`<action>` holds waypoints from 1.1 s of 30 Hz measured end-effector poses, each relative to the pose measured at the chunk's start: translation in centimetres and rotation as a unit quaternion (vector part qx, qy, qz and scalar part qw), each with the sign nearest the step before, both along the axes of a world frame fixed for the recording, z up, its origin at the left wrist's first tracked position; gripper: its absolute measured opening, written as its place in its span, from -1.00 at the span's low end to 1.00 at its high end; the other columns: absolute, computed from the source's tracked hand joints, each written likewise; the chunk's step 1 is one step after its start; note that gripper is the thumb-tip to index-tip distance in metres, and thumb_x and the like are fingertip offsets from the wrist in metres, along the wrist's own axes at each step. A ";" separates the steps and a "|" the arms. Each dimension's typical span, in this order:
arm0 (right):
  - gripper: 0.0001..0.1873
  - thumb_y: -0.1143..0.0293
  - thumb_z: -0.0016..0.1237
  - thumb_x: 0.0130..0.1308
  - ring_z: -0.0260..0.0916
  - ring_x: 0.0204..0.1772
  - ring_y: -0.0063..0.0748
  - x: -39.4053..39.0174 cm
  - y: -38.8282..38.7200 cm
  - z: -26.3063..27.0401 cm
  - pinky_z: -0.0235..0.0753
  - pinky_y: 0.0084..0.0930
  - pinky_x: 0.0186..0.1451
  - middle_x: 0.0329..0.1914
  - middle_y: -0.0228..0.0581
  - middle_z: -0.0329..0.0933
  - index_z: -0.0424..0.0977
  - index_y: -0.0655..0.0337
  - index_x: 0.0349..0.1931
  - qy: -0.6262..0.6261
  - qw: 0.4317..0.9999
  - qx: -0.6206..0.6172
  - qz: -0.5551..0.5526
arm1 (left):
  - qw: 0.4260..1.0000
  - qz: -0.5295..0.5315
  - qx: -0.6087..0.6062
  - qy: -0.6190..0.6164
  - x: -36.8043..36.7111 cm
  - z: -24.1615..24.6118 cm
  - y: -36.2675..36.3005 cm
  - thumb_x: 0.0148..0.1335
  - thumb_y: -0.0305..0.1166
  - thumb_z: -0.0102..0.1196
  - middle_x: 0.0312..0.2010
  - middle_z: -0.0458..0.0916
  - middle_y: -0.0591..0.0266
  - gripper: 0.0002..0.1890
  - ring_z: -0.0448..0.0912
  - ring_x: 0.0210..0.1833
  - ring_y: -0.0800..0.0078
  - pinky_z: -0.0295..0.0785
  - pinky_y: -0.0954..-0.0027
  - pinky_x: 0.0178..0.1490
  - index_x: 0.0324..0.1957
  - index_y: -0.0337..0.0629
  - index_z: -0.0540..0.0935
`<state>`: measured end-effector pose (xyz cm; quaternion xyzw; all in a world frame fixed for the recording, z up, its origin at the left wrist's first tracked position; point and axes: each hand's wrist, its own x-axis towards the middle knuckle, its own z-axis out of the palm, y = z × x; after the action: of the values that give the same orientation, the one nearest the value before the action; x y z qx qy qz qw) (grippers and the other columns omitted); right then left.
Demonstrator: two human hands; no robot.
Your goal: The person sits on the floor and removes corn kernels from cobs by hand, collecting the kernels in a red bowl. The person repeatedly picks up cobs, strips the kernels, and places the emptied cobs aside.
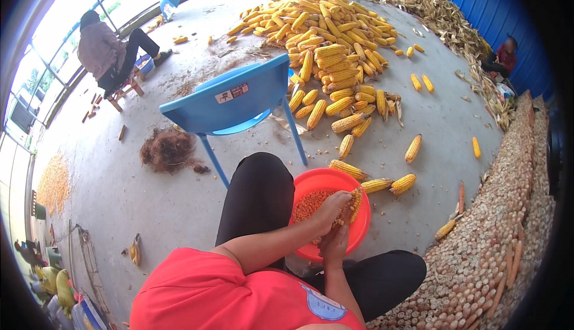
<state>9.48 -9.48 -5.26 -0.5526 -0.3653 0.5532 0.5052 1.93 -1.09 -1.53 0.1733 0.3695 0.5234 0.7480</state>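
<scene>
Both hands are on one partly shelled corn cob (pixel 346 213), tilted above a red plastic basin (pixel 365 213). My left hand (pixel 331 209) grips the cob's upper side, its thumb and fingers near rows of yellow kernels. My right hand (pixel 335 243) wraps around the lower end. Bare reddish cob shows between strips of kernels on it. Loose corn kernels (pixel 309 204) cover part of the basin's bottom, with my forearm and hands hiding some of them. The basin sits on the floor between my knees. Several unshelled ears of corn (pixel 376 185) lie against or near its far rim.
Ahead stands a blue plastic chair (pixel 228 99), beside a large heap of corn ears (pixel 332 38). Stacked bare cobs (pixel 475 231) line the right side; husks (pixel 430 11) lie along the blue wall. Corn silk (pixel 168 150) is left. A person (pixel 103 47) sits by a basin.
</scene>
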 end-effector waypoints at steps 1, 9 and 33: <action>-0.46 -0.04 -0.51 0.52 0.37 -0.44 -0.41 -0.2 0.1 0.1 0.36 -0.46 -0.44 -0.35 -0.17 0.42 0.31 0.31 0.00 -0.005 1.000 0.003 0.002 | 1.000 0.013 0.006 0.009 -0.1 -0.3 0.0 0.38 -0.28 -0.03 -0.25 0.56 0.31 -0.80 0.52 -0.15 0.56 0.43 0.48 -0.02 -0.11 -0.18 0.53; -0.51 -0.08 -0.44 0.50 0.30 -0.60 -0.46 -0.4 1.0 -1.2 0.32 -0.51 -0.57 -0.53 -0.31 0.34 0.31 0.22 -0.11 -0.257 0.948 0.190 -0.014 | 0.997 0.028 -0.008 0.066 0.5 3.1 0.2 0.35 -0.23 0.02 -0.30 0.52 0.35 -0.80 0.50 -0.21 0.58 0.42 0.42 -0.06 -0.16 -0.14 0.54; -0.60 0.01 -0.40 0.51 0.34 -0.57 -0.50 -0.8 0.1 1.5 0.42 -0.53 -0.53 -0.50 -0.29 0.38 0.27 0.21 -0.13 -0.020 0.999 -0.043 0.019 | 0.987 -0.014 0.041 0.154 -0.3 1.4 -0.1 0.42 -0.23 -0.03 -0.30 0.51 0.39 -0.75 0.45 -0.25 0.70 0.39 0.58 -0.20 -0.09 -0.21 0.53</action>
<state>8.65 -9.36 -3.72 -0.5780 -0.3613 0.5668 0.4627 1.58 -1.22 -0.16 0.2877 0.4559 0.4950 0.6814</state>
